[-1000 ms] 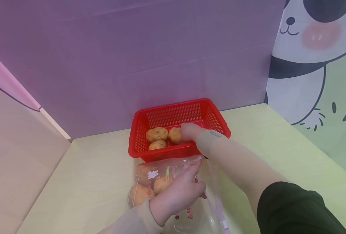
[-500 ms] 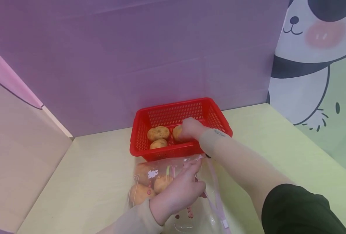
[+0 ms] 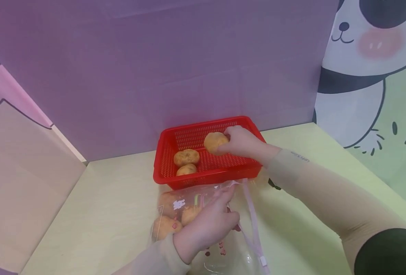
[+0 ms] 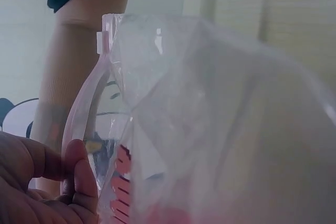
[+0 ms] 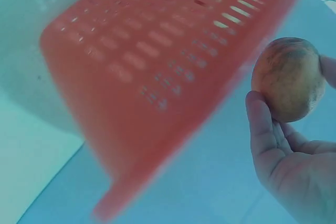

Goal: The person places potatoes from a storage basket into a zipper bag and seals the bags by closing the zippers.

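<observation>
My right hand (image 3: 242,141) holds a potato (image 3: 215,143) over the right part of a red plastic basket (image 3: 189,179). In the right wrist view the same potato (image 5: 289,80) sits between thumb and fingertips. Two more potatoes lie at the basket's left side, a larger one (image 3: 186,157) behind a smaller one (image 3: 186,169). In front of the basket, a clear zip bag (image 3: 235,252) with printed pictures lies with several potatoes inside. My left hand (image 3: 208,225) pinches the bag's edge by its pink zip strip (image 3: 252,217), and the mouth gapes to the right.
The pale tabletop (image 3: 103,206) extends around the basket and bag. A purple cloth wall (image 3: 155,76) stands right behind the basket. Printed panels flank the table, with a panda (image 3: 354,103) on the right one. A white slider (image 3: 263,261) sits on the zip strip.
My right hand has lifted the potato from the basket's floor and drawn it up and to the right. My left hand stays almost still on the bag's edge.
</observation>
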### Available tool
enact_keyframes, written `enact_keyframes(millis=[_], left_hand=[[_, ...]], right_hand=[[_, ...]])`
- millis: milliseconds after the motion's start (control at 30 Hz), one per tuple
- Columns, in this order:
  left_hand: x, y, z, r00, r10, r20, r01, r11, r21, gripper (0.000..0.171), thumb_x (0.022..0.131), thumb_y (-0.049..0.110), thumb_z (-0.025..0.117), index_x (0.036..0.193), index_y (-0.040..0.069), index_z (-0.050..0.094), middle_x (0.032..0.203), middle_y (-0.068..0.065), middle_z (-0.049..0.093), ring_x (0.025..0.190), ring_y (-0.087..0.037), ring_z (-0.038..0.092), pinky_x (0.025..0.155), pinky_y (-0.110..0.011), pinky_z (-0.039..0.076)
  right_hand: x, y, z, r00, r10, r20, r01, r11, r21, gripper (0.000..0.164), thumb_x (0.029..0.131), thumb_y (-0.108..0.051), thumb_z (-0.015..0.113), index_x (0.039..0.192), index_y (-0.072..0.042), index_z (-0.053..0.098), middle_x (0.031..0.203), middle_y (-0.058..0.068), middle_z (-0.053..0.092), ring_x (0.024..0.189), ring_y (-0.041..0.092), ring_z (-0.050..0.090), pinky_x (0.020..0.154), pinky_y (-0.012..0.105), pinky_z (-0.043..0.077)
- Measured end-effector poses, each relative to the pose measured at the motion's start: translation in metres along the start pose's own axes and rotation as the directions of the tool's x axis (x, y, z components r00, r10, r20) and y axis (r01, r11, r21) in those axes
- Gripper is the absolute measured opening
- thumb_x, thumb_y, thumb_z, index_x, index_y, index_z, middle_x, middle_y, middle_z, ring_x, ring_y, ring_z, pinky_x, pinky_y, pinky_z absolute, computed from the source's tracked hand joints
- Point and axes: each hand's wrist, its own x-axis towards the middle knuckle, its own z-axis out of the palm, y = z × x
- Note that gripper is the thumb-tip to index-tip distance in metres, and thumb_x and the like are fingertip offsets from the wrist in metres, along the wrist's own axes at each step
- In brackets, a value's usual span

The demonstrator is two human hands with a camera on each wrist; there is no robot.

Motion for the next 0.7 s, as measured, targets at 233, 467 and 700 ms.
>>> enact_keyframes(millis=[233,467,700], left_hand=[[0.002,0.002,-0.005,1.000,-0.012,0.022,0.011,1.000,0.017,0.073,0.085,0.004,0.058,0.152,0.013,0.030,0.156,-0.006,0.024,0.065,-0.022,0.061,0.061,-0.031,0.048],[0.004,0.004,-0.005,1.000,-0.011,0.007,0.010,0.997,0.075,0.072,0.085,0.006,0.058,0.151,0.012,0.031,0.157,-0.003,0.024,0.120,-0.025,0.046,0.093,-0.045,0.046],[0.005,0.005,-0.005,1.000,-0.002,-0.019,0.003,0.998,0.068,0.074,0.083,0.005,0.059,0.151,0.012,0.031,0.158,0.002,0.022,0.138,-0.026,0.026,0.109,-0.055,0.027]], right_hand=[[-0.041,0.017,-0.024,0.999,-0.051,0.000,0.051,0.998,0.032,0.063,0.075,-0.037,0.079,0.126,-0.010,0.054,0.115,0.005,0.059,0.102,0.024,0.057,0.082,0.040,0.054],[-0.094,0.036,-0.037,0.992,-0.127,0.012,0.125,0.987,0.103,0.061,0.078,-0.031,0.077,0.127,-0.005,0.053,0.114,0.007,0.059,0.099,0.024,0.058,0.075,0.034,0.055],[-0.140,0.050,-0.038,0.980,-0.175,0.090,0.163,0.979,0.126,0.058,0.079,-0.031,0.077,0.125,-0.005,0.054,0.104,0.006,0.059,0.087,0.022,0.060,0.069,0.032,0.054]])
